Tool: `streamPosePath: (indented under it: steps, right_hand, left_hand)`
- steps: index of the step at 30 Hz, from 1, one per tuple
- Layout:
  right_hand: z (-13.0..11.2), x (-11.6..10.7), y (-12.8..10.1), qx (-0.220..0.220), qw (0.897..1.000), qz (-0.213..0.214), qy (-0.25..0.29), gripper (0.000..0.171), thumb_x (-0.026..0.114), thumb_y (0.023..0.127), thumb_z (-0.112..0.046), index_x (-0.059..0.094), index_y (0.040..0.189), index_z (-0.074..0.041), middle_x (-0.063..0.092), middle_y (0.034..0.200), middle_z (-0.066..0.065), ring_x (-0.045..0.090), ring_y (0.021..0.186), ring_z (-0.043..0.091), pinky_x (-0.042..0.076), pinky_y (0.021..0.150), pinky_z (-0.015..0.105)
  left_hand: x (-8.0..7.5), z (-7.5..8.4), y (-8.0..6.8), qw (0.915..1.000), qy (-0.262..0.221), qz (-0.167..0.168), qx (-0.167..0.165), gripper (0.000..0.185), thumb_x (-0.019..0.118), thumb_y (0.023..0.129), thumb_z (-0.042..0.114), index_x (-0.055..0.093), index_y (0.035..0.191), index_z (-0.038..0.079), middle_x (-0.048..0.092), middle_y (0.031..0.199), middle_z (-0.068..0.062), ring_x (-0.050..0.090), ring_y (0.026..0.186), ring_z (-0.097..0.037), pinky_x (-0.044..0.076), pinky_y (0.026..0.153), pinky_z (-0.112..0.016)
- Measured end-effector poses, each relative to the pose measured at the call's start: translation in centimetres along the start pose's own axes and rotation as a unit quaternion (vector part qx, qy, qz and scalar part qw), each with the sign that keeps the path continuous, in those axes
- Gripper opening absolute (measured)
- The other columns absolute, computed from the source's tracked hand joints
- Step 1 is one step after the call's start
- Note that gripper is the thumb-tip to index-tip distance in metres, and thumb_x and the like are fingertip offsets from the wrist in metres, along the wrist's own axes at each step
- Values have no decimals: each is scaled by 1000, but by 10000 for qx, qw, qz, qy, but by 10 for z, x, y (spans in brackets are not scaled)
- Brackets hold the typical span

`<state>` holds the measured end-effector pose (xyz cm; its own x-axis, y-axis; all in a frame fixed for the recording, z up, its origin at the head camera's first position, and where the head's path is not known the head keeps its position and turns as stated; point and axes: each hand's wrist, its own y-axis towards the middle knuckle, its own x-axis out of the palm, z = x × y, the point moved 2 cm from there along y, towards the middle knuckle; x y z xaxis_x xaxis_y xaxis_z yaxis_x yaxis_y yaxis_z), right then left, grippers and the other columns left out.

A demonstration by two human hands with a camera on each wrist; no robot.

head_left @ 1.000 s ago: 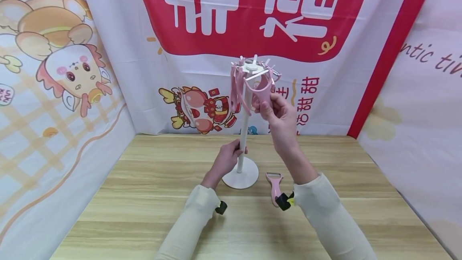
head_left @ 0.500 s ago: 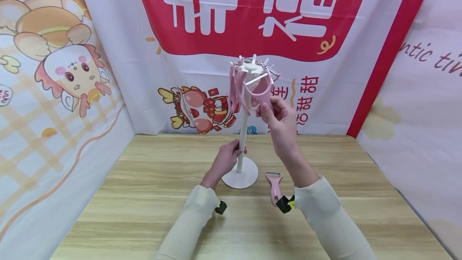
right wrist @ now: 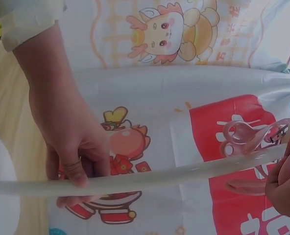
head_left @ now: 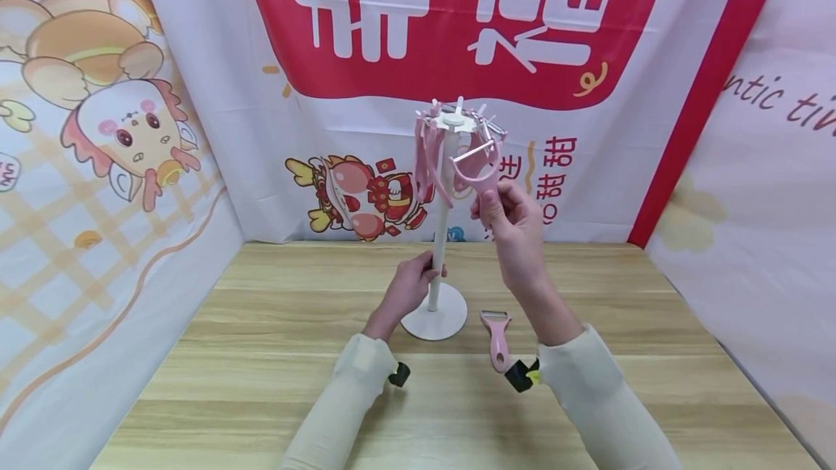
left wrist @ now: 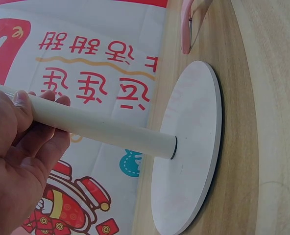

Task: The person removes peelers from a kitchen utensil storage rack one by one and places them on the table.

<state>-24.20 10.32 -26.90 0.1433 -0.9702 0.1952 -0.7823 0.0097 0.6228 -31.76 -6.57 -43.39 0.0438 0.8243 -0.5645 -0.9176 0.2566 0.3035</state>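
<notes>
**Worktop and what's on it**

Light wood-grain worktop [head_left: 261, 354], banner-covered walls on three sides. White stand [head_left: 435, 319] sits near the middle on its round base, pole upright. Pink peeler [head_left: 498, 338] lies flat just right of the base, blade end toward the back, handle toward the near edge, apart from the base.

Handle of the pink peeler [head_left: 482, 178] hidden inside the right hand [head_left: 516, 220]; hanging utensils [head_left: 427, 158] at the rack top too tangled to tell apart.
</notes>
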Motion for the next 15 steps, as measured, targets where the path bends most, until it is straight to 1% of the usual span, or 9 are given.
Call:
streamPosePath:
  steps: [7, 11, 15]
  right_hand:
    - [1, -4, -2, -33, 9999, 27, 133, 12, 55, 102, -12, 62, 93, -15, 62, 83, -2, 57, 76, 11, 51, 67, 16]
    - [2, -6, -4, -22, 9999, 29, 148, 12, 56, 101, -14, 62, 91, -16, 63, 82, -2, 56, 74, 10, 50, 65, 16]
    - [4, -8, -6, 20, 9999, 36, 108, 13, 56, 101, -12, 62, 90, -16, 64, 81, -2, 56, 73, 10, 47, 63, 16]
  left_hand:
    - [1, -1, 0, 10000, -54, 28, -21, 13, 52, 103, 8, 65, 107, 9, 69, 96, -3, 67, 108, -26, 54, 102, -50]
    - [1, -1, 1, 10000, -67, 28, -40, 15, 52, 103, 8, 65, 109, 7, 70, 97, -4, 67, 108, -26, 54, 101, -51]
    - [1, -1, 0, 10000, -33, 55, -38, 14, 52, 103, 8, 65, 109, 7, 70, 96, -4, 68, 107, -26, 55, 100, -51]
